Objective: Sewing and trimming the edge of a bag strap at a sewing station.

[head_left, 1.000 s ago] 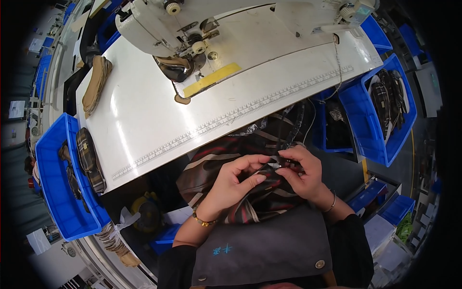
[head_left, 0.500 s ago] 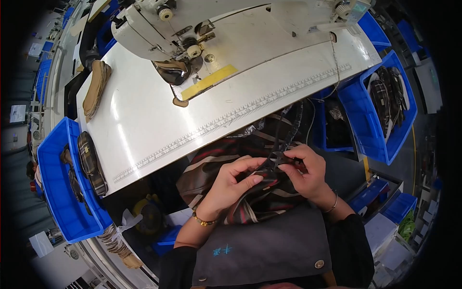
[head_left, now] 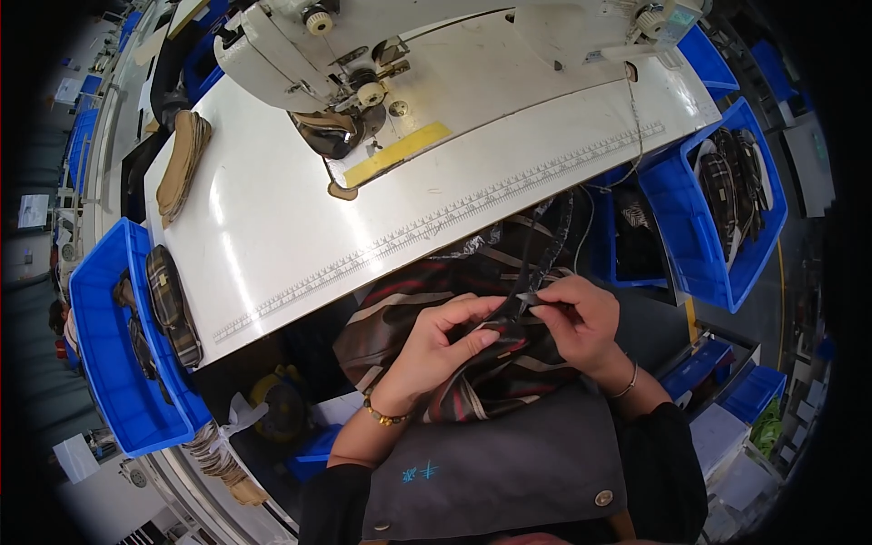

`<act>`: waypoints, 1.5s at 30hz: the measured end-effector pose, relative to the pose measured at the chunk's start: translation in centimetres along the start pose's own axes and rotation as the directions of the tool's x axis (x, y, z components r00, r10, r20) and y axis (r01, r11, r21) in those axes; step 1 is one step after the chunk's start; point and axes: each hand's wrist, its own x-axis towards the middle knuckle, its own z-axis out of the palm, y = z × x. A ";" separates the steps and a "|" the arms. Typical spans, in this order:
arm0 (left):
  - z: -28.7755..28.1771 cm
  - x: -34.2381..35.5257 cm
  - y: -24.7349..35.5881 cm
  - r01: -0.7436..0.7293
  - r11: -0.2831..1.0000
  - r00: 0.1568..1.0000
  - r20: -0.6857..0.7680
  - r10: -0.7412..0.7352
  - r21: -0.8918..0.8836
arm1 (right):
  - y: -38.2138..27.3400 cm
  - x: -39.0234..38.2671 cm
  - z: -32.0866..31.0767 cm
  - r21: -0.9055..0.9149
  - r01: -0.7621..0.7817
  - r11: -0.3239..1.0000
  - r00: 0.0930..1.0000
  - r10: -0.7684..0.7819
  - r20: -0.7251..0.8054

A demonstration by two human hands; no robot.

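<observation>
Brown and black striped fabric [head_left: 400,309] with red and cream lines lies bunched over my lap, below the table edge. My left hand [head_left: 447,338] is closed, pinching a dark folded edge of this fabric between thumb and fingers. Close beside it, my right hand [head_left: 581,318] pinches a small tool with a grey, pointed metal tip [head_left: 528,297], which looks like thread snips. Its tip is at the dark edge; the fingers hide most of it. A black strip [head_left: 556,238] with shiny patches runs up from the hands toward the table.
A white sewing machine [head_left: 282,68] stands on the white table [head_left: 263,236], which has a printed ruler along its front. Stacked tan pieces [head_left: 184,163] lie at the left. Blue bins [head_left: 109,363] with plaid pieces flank the table; another blue bin [head_left: 695,227] is right.
My right hand has shifted slightly right, and the small tool in it has turned so less of its metal shows. My left hand keeps its pinch in nearly the same place.
</observation>
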 end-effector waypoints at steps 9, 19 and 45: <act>0.2 -0.1 0.2 0.170 0.975 0.985 -0.004 -0.172 -0.146 | 0.0 1.0 0.0 0.073 -0.058 0.996 0.998 0.057 0.016; 0.3 0.1 0.6 0.171 0.977 0.984 0.081 -0.161 -0.130 | 1.1 0.9 0.8 0.087 0.169 0.982 0.985 -0.171 0.011; 0.2 4.6 1.8 0.316 0.933 0.944 0.157 -0.291 -0.174 | -1.5 1.1 1.2 -0.123 0.173 0.977 0.985 -0.173 0.007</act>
